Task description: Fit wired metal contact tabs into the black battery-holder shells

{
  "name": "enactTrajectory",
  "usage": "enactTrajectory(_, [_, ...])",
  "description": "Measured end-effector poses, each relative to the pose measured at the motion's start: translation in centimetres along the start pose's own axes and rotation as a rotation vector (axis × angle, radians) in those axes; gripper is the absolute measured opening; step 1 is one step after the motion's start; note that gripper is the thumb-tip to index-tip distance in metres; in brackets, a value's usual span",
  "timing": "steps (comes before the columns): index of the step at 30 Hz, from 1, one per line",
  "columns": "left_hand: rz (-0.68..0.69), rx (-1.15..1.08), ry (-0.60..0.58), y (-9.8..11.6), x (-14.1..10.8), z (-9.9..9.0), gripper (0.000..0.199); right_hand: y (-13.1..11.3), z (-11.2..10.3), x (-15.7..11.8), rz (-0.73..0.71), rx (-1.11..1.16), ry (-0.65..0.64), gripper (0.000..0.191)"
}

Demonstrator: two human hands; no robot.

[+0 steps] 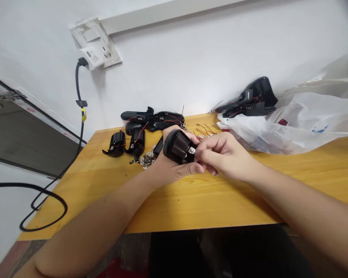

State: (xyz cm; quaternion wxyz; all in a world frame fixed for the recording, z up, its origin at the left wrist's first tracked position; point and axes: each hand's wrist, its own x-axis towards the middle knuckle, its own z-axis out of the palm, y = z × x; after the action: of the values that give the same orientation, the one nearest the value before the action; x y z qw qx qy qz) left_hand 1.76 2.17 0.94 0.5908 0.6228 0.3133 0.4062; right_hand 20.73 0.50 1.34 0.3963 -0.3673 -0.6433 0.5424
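Above the middle of the wooden table, my left hand is wrapped round a black plastic housing, its hollow side turned up. A small metal contact piece sits at the housing's right end. My right hand is closed in a pinch, thumb and forefinger on that metal piece. Behind and left of my left hand lies a heap of small metal pieces. Thin red wires with metal ends lie behind my right hand.
Several black housings with red wires stand at the back left. More black parts rest on a white plastic bag at the right. A black cable hangs from a wall socket down past the table's left edge.
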Motion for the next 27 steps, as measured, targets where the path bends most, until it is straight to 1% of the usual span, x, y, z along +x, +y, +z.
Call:
enactTrajectory(3, [0.138, 0.060, -0.010, 0.1, 0.0, 0.0, 0.066, 0.0, -0.1, -0.1, -0.001, -0.010, -0.002, 0.019])
enactTrajectory(7, [0.217, 0.044, -0.040, 0.0, 0.0, 0.0, 0.066, 0.0, 0.0, -0.2, -0.012, -0.019, -0.014, 0.023])
enactTrajectory(10, [0.251, 0.027, -0.054, -0.1, 0.0, 0.0, 0.065, -0.1, 0.0, -0.2, -0.013, -0.037, -0.015, 0.023])
enactTrajectory(14, [0.206, 0.113, -0.185, 0.0, -0.2, -0.2, 0.055, -0.4, -0.1, -0.2, -0.036, -0.060, -0.062, 0.021])
enactTrajectory(16, [0.212, 0.183, -0.231, 0.1, -0.2, -0.4, 0.053, -0.5, -0.2, -0.2, -0.019, -0.058, -0.084, 0.022])
enactTrajectory(18, [0.238, 0.249, -0.229, 0.1, -0.2, -0.6, 0.055, -0.5, -0.3, -0.1, 0.006, -0.052, -0.105, 0.023])
enactTrajectory(20, [0.224, 0.290, -0.227, 0.2, -0.2, -0.7, 0.056, -0.4, -0.3, -0.1, 0.014, -0.038, -0.123, 0.022])
enactTrajectory(25, [0.094, 0.240, -0.254, 0.6, -0.3, -0.5, 0.051, 0.0, -0.6, 0.1, 0.030, 0.003, -0.150, 0.019])
enactTrajectory(27, [-0.010, 0.104, -0.197, 1.0, -0.3, -0.1, 0.054, 0.1, -0.8, 0.2, 0.030, 0.010, -0.178, 0.018])
